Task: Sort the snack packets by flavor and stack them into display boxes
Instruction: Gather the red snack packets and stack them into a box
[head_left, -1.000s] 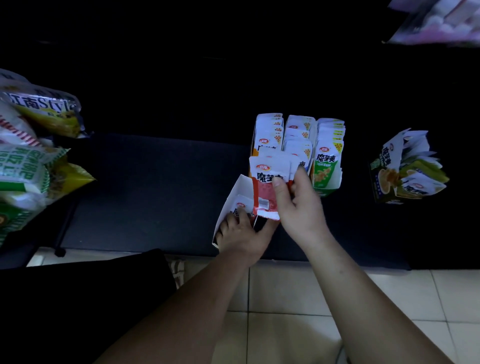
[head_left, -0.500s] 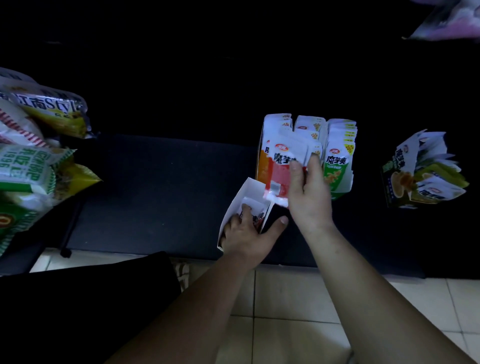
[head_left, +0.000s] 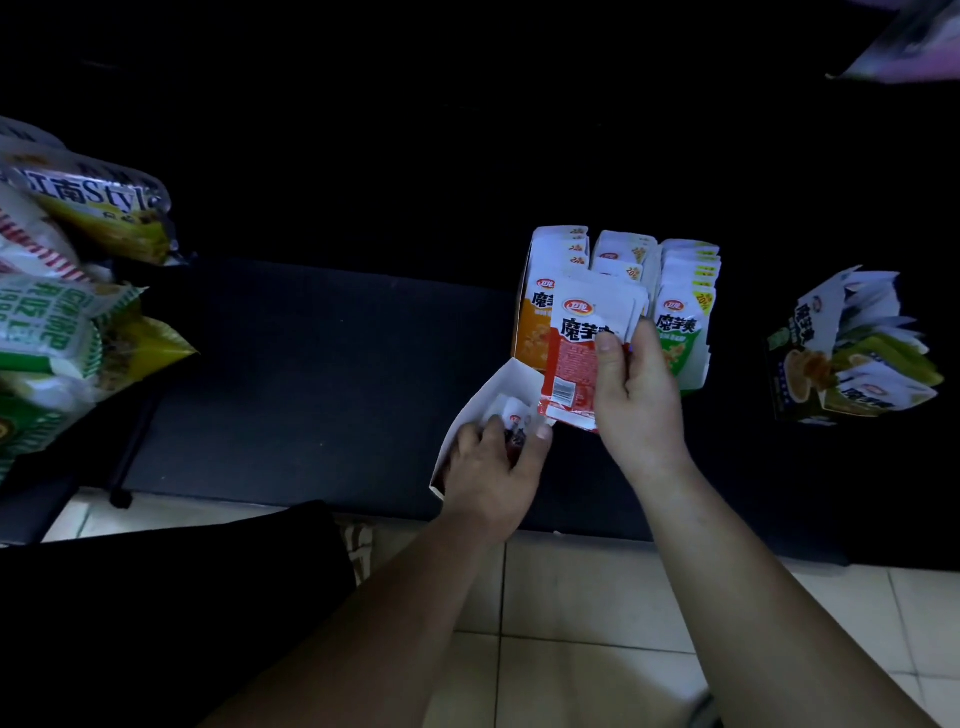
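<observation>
Snack bags (head_left: 78, 312): big bags piled at the far left, well apart from the action, so we can ignore those.

Mat (head_left: 311, 374): the dark surface everything sits on. It's dim here, so the prints are hard to read.

White box (head_left: 501, 387): open and lying tilted at the near edge of the mat, with at least one packet inside.

Left hand (head_left: 491, 467): over the near end of that box, fingers bent down onto the packet inside, thumb out toward the red packet. We honestly can't tell if it's pinching or just pressing.

Red packet (head_left: 574, 358): held upright just above the white box and in front of the filled rows. It looks like a few more are tucked behind it.

Right hand (head_left: 636, 400): clamped on the red packet, thumb on the front and fingers behind.

Orange box (head_left: 530, 332): full, just behind the red packet.

Green packets (head_left: 680, 338): stacked in a row to the right of it.

Dark green box (head_left: 802, 358): far right, with its packets fanned out messily.

Risk 1: we reckon the bunch could fan out or slip in that one-thumb grip on the way into the box.

Risk 2: the tilted box could slide off the mat edge if the left hand lets up.

Risk 3: in this light, red could easily land with orange.
</observation>
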